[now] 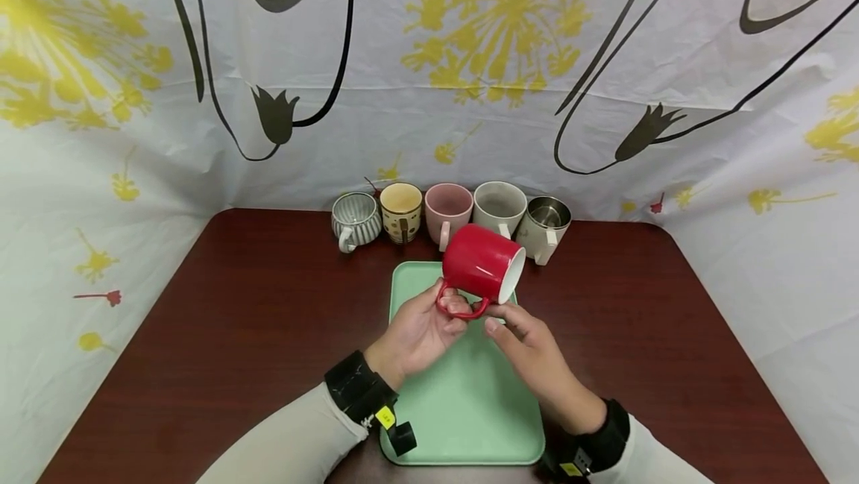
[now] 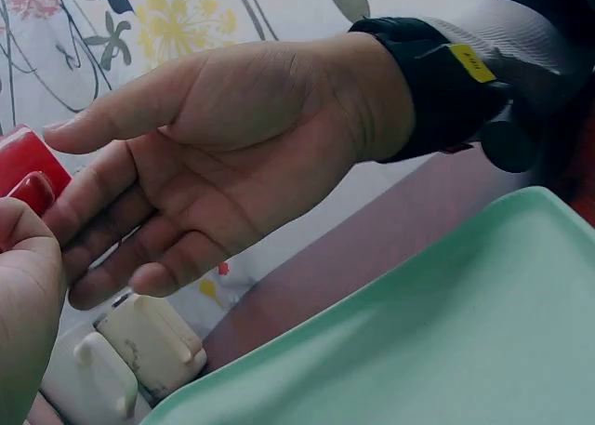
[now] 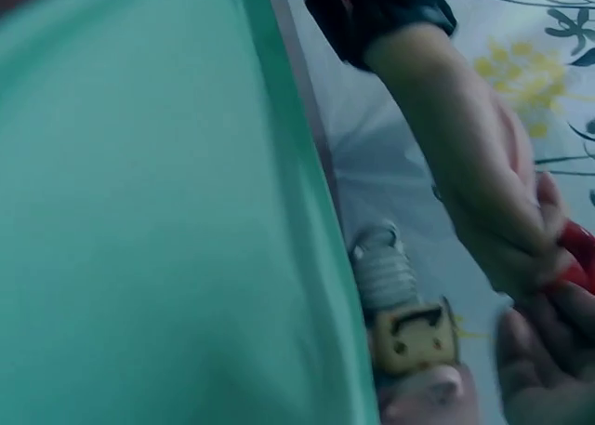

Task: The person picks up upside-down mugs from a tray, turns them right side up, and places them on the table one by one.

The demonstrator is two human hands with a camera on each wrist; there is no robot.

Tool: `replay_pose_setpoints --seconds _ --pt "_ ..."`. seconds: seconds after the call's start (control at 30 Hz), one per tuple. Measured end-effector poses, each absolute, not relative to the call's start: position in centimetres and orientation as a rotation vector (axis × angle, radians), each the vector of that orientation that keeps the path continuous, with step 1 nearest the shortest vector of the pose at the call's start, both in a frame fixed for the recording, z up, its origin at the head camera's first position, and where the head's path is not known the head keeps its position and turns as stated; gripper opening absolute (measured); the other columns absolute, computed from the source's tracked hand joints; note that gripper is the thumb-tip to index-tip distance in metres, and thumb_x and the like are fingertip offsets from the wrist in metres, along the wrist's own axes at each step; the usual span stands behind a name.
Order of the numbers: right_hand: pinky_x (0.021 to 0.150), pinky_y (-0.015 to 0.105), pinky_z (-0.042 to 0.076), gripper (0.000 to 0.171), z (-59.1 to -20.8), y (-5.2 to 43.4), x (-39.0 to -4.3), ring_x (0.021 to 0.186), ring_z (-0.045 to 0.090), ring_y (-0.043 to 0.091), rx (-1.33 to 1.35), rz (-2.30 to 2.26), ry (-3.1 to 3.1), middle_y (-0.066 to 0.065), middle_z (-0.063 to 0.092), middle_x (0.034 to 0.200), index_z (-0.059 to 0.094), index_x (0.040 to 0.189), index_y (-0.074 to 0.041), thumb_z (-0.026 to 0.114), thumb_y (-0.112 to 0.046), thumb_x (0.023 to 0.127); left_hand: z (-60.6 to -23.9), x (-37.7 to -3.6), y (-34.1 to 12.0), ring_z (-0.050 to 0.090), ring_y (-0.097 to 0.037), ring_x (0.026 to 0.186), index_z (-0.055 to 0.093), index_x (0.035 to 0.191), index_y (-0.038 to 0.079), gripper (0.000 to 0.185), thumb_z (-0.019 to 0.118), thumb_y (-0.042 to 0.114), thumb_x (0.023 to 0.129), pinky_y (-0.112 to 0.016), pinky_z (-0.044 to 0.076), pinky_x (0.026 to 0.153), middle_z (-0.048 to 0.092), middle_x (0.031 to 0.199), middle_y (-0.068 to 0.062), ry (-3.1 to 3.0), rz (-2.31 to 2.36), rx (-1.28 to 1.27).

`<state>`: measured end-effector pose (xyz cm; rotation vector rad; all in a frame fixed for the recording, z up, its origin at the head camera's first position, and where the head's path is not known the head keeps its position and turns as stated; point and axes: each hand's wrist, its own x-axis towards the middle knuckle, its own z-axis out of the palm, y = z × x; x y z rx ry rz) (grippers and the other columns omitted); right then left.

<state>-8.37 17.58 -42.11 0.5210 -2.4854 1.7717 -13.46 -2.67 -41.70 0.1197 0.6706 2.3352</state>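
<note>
A red mug (image 1: 479,262) with a white inside is held over the far part of a green tray (image 1: 470,417). It is tipped on its side, opening to the right and handle towards me. My left hand (image 1: 426,327) grips the handle with thumb and fingers, palm up. Close by on the right is my right hand (image 1: 537,357), its loosely bent fingertips at the handle's end near the rim and its thumb apart. In the left wrist view, the red mug (image 2: 28,165) shows only partly at the left edge, beside both hands.
Behind the tray stands a row of mugs: a striped one (image 1: 357,221), a yellow one (image 1: 401,208), a pink one (image 1: 448,208), a white one (image 1: 499,204) and a cream one with a metal inside (image 1: 545,227). A patterned cloth (image 1: 429,126) hangs behind the dark table (image 1: 268,320).
</note>
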Motion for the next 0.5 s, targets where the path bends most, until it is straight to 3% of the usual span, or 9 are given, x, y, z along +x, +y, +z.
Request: replay_pose_setpoints --seconds 0.13,0.23,0.37,0.5 --pt "0.088 0.028 0.057 0.019 -42.1 16.8 -8.1 0.102 0.067 0.016 0.324 1.856 -2.374 0.018 0.069 0.126 0.072 0.115 0.003 0.060 -0.008 0.104 -41.5 -13.3 -2.2 0.048 -0.003 0.077 0.044 0.095 0.019 0.029 0.030 0.035 0.115 -0.015 0.040 0.063 0.048 0.081 0.008 0.832 2.317 0.141" --pt "0.089 0.027 0.056 0.021 -41.9 16.5 -8.2 0.102 0.066 0.017 0.147 1.958 -2.336 0.006 0.073 0.117 0.072 0.107 0.004 0.062 -0.015 0.105 -41.5 -13.2 -2.0 0.050 -0.004 0.080 0.046 0.095 0.017 0.029 0.031 0.033 0.115 -0.016 0.043 0.067 0.048 0.083 0.007 0.960 2.287 0.152" --pt "0.089 0.025 0.055 0.025 -41.6 16.4 -8.4 0.100 0.066 0.019 0.002 2.208 -2.213 -0.004 0.075 0.107 0.067 0.110 0.006 0.062 -0.018 0.105 -42.0 -13.2 -1.9 0.054 -0.008 0.088 0.050 0.098 0.014 0.029 0.032 0.029 0.115 -0.020 0.048 0.076 0.051 0.090 0.005 1.153 2.235 0.149" --pt "0.082 0.024 0.058 0.013 -41.4 16.3 -8.6 0.091 0.067 0.013 -0.006 2.463 -2.008 -0.004 0.074 0.102 0.067 0.107 -0.003 0.059 -0.013 0.106 -43.1 -12.9 -1.6 0.059 -0.013 0.096 0.059 0.111 0.005 0.030 0.038 0.027 0.115 -0.023 0.052 0.083 0.061 0.102 0.000 1.422 2.106 0.165"
